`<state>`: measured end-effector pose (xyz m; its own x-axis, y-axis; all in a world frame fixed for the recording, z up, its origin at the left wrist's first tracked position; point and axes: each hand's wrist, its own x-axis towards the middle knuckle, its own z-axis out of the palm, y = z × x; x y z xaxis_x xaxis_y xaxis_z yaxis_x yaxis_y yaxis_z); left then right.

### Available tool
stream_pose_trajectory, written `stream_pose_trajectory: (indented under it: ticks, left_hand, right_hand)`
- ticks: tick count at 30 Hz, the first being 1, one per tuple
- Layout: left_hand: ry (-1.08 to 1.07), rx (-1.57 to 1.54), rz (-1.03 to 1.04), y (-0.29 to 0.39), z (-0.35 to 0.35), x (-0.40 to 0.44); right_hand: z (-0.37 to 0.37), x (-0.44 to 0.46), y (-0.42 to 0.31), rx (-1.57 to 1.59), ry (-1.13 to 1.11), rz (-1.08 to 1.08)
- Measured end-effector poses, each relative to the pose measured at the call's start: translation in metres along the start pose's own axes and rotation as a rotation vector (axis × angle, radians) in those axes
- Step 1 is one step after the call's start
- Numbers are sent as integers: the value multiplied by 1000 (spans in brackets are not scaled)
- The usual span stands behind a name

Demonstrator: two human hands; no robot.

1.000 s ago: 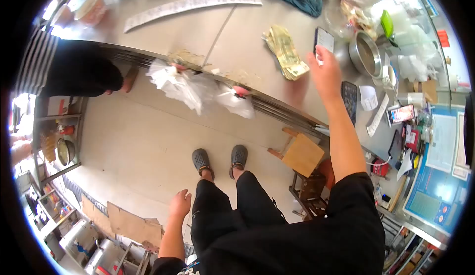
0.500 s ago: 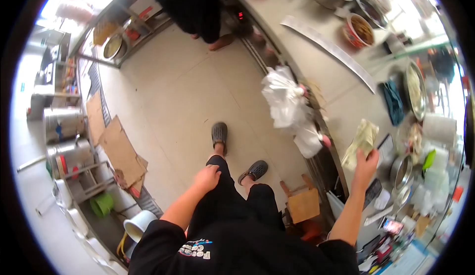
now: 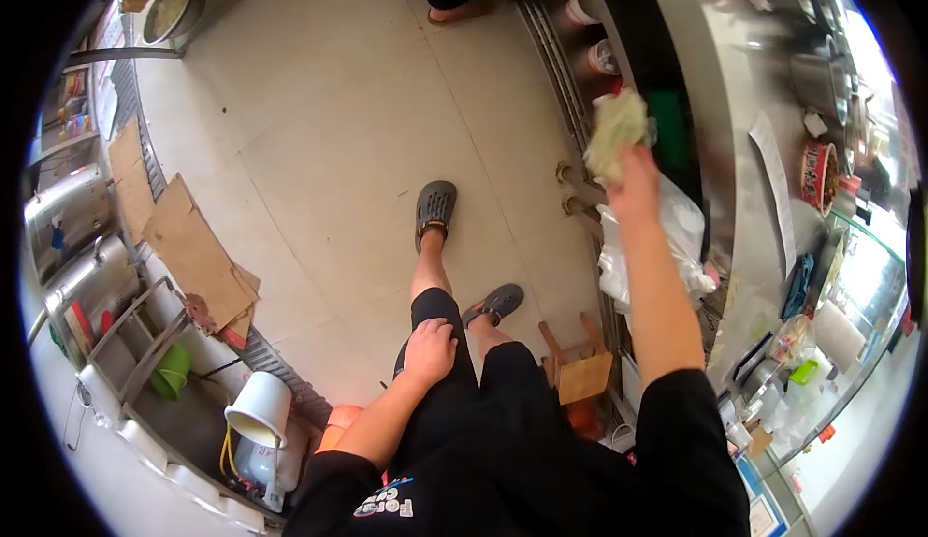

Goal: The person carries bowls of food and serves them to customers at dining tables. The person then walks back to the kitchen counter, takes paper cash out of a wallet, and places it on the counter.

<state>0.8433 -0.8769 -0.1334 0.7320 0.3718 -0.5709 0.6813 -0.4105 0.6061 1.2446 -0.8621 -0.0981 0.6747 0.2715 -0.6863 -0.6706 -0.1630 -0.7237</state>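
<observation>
My right hand point(image 3: 633, 181) grips a crumpled pale yellow-green cloth point(image 3: 617, 134), slightly blurred. It is stretched out over the front side of the counter, beside a dark opening point(image 3: 646, 25) below the worktop. White plastic bags point(image 3: 677, 232) hang just beneath my right forearm. My left hand point(image 3: 432, 348) lies on my thigh with nothing in it, fingers laid over the black shorts.
A steel counter point(image 3: 720, 83) runs along the right, bearing a red noodle bowl point(image 3: 819, 177) and a long white strip point(image 3: 773, 184). A small wooden stool point(image 3: 584, 377) stands beside my leg. Cardboard point(image 3: 198, 247) lies on the left. Another person's feet point(image 3: 459, 12) are ahead.
My right hand has carried the cloth off the countertop, forward and down to the counter's front side. My view has shifted right and lower. My left hand stays on my leg.
</observation>
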Motion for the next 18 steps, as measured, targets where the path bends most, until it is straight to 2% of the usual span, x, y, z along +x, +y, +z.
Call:
stream_pose_trajectory:
  ticks: [1, 3, 5, 6, 8, 9, 10, 12, 13, 14, 16, 18]
  left_hand:
    - [-19, -10, -6, -4, -7, 2]
    - [-3, -55, -29, -10, -18, 11]
    - [-13, -75, -27, -11, -31, 18]
    - [-14, -83, -20, -11, -36, 22]
    - [-24, -81, -6, -13, -44, 29]
    - [-23, -76, 4, -12, -48, 32]
    - [-29, -74, 12, -12, -51, 34]
    - [-42, -54, 12, -13, -55, 37]
    - [-47, -47, 21, -15, -58, 37]
    - [-76, -33, 23, -16, -59, 38]
    - [-106, -9, 30, -18, -62, 39]
    - [-95, -44, 15, -17, -62, 36]
  right_hand:
    - [8, 23, -10, 19, 140, -81]
    - [-4, 73, -23, 165, 239, -188]
    - [-49, 132, -33, 354, 301, -273]
    - [-55, 139, -40, 349, 313, -273]
    - [-66, 148, -53, 586, 424, -439]
    - [-75, 155, -48, 587, 437, -442]
    - [-92, 169, -31, 276, 548, -452]
    - [-55, 147, -36, -291, 831, -421]
    - [-67, 151, -39, -283, 842, -421]
    - [-92, 165, -39, -683, 766, -334]
    - [-112, 177, -35, -1065, 672, -231]
    - [-126, 182, -27, -1416, 680, -457]
